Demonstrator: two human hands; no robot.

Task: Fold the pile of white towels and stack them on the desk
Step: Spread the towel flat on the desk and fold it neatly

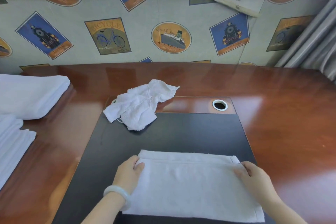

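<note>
A white towel [190, 183] lies flat on the black desk pad [172, 138], folded over with a narrow strip of the lower layer showing along its far edge. My left hand [130, 173] pinches its far left corner, thumb on top. My right hand [253, 176] pinches the far right corner. A crumpled white towel [140, 104] lies further back at the pad's far left corner. Folded white towels are at the left: a thick stack [31, 94] and a lower one [12, 143] nearer me.
The glossy reddish wooden desk [281, 114] stretches to the right. A round cable hole [219, 104] sits behind the pad. A patterned wall rises behind the desk, and grey curtains [316, 42] hang at the far right.
</note>
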